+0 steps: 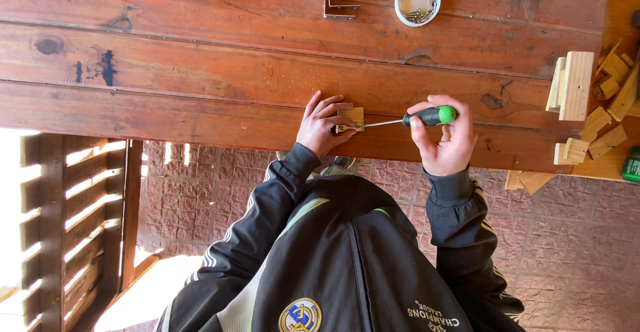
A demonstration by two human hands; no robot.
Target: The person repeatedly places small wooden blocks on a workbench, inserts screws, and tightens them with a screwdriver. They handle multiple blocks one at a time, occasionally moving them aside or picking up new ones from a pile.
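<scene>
pale wood, a small block [353,116] at the near edge of the red-brown plank table [200,59]: my left hand [322,125] pins it flat, fingers spread over it. my right hand [445,139] is wrapped round a green-handled screwdriver [427,117], its tip at what seems a small metal bracket. if the tip slips, i judge it could jab my left fingers or knock the block off the edge.

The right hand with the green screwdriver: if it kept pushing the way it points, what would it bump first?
The right hand aims its screwdriver leftward at the small wooden block under the left hand. It would likely meet that block first; the tip seems to be there already.
</scene>
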